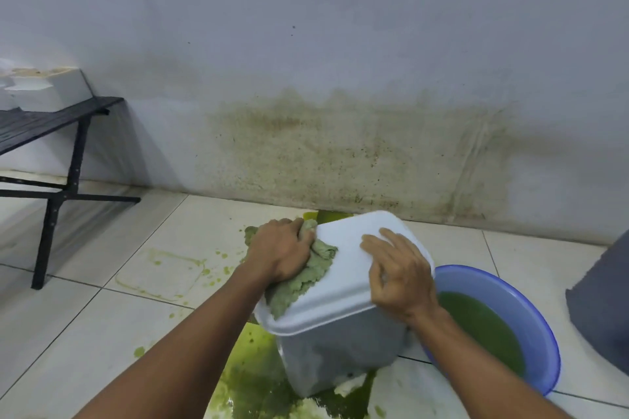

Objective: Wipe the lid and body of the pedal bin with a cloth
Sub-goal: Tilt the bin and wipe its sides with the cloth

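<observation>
A small grey pedal bin (pixel 337 354) stands on the tiled floor in a green puddle. Its white lid (pixel 343 269) is down. My left hand (pixel 282 252) grips a wet, greenish cloth (pixel 299 282) bunched on the lid's left side. My right hand (pixel 398 269) lies on the lid's right edge with fingers spread, holding the bin steady. The pedal is hidden.
A blue basin (pixel 541 326) of green water sits right beside the bin. A grey object (pixel 602 303) stands at the far right. A black metal bench (pixel 51 146) with white boxes is at the left. Green liquid (pixel 252 381) is spilled on the tiles. The stained wall is close behind.
</observation>
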`<state>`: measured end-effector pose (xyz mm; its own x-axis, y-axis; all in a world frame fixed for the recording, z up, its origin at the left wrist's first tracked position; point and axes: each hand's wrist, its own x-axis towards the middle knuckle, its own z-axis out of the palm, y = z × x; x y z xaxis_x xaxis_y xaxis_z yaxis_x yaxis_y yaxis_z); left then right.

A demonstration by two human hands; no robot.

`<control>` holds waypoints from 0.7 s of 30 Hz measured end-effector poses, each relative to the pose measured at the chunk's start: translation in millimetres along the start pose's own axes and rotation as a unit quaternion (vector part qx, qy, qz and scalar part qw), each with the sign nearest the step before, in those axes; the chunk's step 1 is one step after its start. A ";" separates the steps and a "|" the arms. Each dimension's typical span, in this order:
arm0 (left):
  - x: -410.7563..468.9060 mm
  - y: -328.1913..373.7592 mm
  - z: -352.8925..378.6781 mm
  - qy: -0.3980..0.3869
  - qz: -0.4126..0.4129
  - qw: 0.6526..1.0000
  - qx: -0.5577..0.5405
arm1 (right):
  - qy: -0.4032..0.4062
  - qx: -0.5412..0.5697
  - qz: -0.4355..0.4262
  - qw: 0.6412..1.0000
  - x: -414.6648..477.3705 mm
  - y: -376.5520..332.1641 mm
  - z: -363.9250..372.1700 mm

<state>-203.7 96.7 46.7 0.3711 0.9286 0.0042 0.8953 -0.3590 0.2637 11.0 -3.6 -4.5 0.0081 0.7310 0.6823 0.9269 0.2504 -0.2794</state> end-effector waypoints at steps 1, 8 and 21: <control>-4.1 1.0 1.1 0.003 0.001 1.000 -0.015 | -0.024 0.014 0.003 1.000 8.5 11.4 2.9; -12.2 11.7 15.9 0.042 0.029 0.998 -0.022 | -0.295 -0.039 0.143 0.944 84.1 41.1 34.3; -12.0 14.3 9.3 0.113 -0.095 0.963 -0.225 | -0.243 0.013 0.017 0.970 -3.8 -70.7 15.1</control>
<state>-193.1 79.6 41.4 0.1028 0.9884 0.1119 0.7259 -0.1514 0.6710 -60.3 -14.5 2.5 -0.1444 0.9507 0.2745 0.9195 0.2314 -0.3177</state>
